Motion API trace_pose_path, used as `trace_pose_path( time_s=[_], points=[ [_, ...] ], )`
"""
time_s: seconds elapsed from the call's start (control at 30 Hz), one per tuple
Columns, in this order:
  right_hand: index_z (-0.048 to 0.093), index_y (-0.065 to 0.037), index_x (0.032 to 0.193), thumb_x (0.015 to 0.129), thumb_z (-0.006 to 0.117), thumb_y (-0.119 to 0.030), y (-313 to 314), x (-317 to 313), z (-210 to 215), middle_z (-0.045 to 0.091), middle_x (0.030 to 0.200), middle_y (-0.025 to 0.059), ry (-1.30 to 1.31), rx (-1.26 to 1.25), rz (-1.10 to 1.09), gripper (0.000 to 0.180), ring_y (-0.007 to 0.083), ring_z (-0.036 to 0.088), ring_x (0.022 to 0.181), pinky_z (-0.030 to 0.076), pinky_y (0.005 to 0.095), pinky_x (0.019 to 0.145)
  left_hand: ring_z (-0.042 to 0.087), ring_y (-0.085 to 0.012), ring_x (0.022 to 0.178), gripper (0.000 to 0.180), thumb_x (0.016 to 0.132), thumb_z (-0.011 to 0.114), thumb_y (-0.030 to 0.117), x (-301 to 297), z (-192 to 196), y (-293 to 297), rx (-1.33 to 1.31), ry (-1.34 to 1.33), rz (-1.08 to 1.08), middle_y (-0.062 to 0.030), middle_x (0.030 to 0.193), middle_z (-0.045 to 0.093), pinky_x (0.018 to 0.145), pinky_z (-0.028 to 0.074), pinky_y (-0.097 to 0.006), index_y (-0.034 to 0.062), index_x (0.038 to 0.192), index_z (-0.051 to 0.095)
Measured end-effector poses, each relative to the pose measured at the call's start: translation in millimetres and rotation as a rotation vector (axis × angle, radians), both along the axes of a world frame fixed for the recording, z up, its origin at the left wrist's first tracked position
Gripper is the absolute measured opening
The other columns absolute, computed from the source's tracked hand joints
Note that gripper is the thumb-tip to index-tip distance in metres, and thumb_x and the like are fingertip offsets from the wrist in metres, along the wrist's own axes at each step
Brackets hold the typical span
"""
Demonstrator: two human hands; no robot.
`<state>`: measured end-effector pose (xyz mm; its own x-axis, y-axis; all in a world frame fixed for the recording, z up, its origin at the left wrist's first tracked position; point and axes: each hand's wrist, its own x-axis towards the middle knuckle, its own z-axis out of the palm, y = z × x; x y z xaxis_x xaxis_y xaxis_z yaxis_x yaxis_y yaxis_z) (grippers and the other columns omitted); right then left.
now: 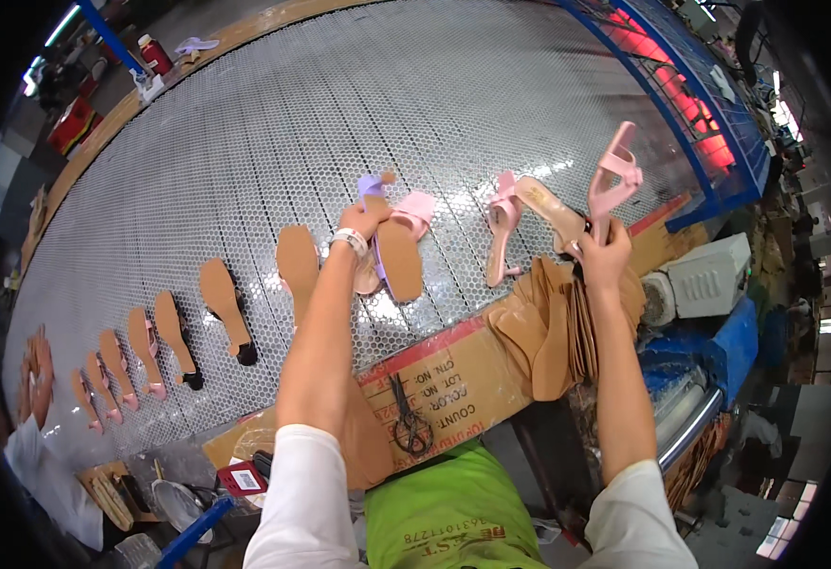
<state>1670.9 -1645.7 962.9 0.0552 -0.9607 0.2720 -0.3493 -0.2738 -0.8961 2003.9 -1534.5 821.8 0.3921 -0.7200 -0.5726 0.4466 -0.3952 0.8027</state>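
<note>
My right hand [608,251] is closed round the heel end of a pink sandal [614,180], raised with its toe pointing away. Beside it a beige-lined sandal [550,207] and another pink heeled sandal [503,228] rest on the metal mesh conveyor [245,133]. My left hand [363,220] grips a purple heeled sandal [398,261] by its narrow middle, tan sole up. A further pink sandal [415,211] lies against it, partly covered. Close to my left forearm is an upturned sandal [297,256] with a tan sole.
Several sole-up sandals [224,299] line the conveyor's left side. On the cardboard [453,379] at the near edge are stacked tan soles [543,332] and black scissors [410,417]. A blue frame with red glowing heaters [681,95] stands far right. Another person's hands [38,375] are at far left.
</note>
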Motion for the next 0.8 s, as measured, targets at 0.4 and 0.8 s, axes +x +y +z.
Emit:
trace_pose_path(
  time_s=[0.4, 0.8],
  points=[
    [0.057, 0.001, 0.106, 0.064, 0.071, -0.019, -246, -62, -133, 0.062, 0.100, 0.0210, 0.657, 0.079, 0.201, 0.049, 0.0353, 0.060, 0.094, 0.047, 0.0401, 0.082, 0.056, -0.0280, 0.113, 0.052, 0.065, 0.066, 0.002, -28, 6, -81, -0.193, -1.722, -0.563, -0.0118, 0.124, 0.057, 0.087, 0.050, -0.037, 0.0111, 0.116, 0.059],
    [0.016, -0.001, 0.139, 0.070, 0.075, -0.025, -158, -35, -128, 0.062, 0.099, 0.0209, 0.683, 0.543, 0.296, 0.093, 0.0371, 0.062, 0.091, 0.047, 0.0428, 0.082, 0.061, -0.0356, 0.087, 0.026, 0.068, 0.077, 0.013, 3, 19, -76, 0.091, -1.319, -0.273, -0.0187, 0.104, 0.058, 0.074, 0.049, -0.043, 0.0036, 0.087, 0.062]
  ],
)
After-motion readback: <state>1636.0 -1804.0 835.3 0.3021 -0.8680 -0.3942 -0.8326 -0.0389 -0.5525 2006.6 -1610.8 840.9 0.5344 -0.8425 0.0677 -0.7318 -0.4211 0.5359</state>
